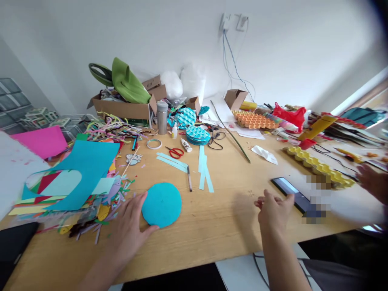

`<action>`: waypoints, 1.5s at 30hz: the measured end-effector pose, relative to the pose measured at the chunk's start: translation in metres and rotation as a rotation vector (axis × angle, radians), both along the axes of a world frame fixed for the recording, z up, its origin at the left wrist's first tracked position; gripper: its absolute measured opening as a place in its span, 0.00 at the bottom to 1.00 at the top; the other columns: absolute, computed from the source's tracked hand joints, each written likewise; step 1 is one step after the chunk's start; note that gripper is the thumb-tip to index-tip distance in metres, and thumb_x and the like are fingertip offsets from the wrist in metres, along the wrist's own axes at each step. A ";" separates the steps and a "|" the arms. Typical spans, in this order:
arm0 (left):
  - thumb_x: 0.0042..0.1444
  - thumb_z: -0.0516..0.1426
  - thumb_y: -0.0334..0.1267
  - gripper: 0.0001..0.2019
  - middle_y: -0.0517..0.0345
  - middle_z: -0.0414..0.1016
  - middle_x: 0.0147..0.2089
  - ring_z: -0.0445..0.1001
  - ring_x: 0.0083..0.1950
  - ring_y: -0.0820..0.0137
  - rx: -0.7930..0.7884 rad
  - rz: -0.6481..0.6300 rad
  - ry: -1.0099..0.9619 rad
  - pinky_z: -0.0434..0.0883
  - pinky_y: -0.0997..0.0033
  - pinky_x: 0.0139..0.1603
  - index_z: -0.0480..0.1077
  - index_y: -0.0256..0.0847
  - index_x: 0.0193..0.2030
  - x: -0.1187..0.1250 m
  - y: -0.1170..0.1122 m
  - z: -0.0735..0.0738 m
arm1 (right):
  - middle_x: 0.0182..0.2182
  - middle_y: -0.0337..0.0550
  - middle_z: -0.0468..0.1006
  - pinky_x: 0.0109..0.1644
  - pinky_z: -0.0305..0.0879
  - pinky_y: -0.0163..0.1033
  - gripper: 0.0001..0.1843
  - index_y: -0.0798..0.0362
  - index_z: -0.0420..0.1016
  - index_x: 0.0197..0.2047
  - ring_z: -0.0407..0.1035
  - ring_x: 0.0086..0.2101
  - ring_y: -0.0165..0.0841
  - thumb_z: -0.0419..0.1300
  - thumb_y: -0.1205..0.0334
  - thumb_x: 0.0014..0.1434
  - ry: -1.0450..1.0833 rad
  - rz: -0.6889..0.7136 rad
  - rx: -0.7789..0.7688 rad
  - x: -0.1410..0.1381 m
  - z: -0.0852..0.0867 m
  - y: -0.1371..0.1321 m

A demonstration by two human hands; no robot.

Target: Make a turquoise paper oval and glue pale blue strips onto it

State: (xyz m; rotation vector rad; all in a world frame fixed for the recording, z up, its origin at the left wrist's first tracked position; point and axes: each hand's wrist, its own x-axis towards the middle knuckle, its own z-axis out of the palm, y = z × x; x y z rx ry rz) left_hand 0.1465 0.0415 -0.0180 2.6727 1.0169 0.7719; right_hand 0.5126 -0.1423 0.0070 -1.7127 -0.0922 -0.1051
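Note:
A round turquoise disc (162, 204), with tiny dark marks near its middle, lies flat on the table. My left hand (130, 220) rests at its left side, fingers stretched along the edge and the thumb apart at the lower rim. Over the table to the right, my right hand (274, 208) is raised with its fingers curled in; whatever they may pinch is hidden. Beside it lies a phone (285, 186), screen up. Light blue paper strips (201, 171) and a pen (189, 178) are beyond the disc.
Red-handled scissors (176, 152), a small white bottle (186, 145) and stacked turquoise rounds (197, 135) sit farther back. Coloured paper sheets (98, 155) and scraps crowd the left. At right are a yellow egg carton (318, 167) and another person's hand (372, 182).

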 end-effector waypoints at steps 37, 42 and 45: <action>0.52 0.64 0.56 0.48 0.40 0.68 0.61 0.65 0.59 0.46 -0.025 0.066 0.040 0.66 0.44 0.57 0.44 0.39 0.71 0.013 -0.008 0.003 | 0.38 0.52 0.80 0.44 0.68 0.48 0.20 0.57 0.75 0.49 0.73 0.37 0.41 0.52 0.56 0.59 -0.573 0.644 -0.646 -0.004 -0.003 0.155; 0.60 0.56 0.55 0.36 0.41 0.70 0.57 0.66 0.58 0.50 0.079 0.041 -0.101 0.67 0.48 0.57 0.51 0.39 0.68 0.033 0.026 0.035 | 0.41 0.61 0.78 0.51 0.63 0.54 0.20 0.61 0.77 0.46 0.71 0.43 0.48 0.55 0.58 0.56 -0.591 0.598 -0.749 0.010 -0.025 0.169; 0.64 0.54 0.48 0.26 0.43 0.72 0.53 0.68 0.55 0.54 0.118 0.042 -0.215 0.68 0.50 0.55 0.56 0.38 0.65 0.050 0.044 0.034 | 0.46 0.63 0.76 0.55 0.60 0.55 0.24 0.63 0.76 0.51 0.68 0.48 0.51 0.55 0.55 0.58 -0.622 0.594 -0.793 0.004 -0.037 0.164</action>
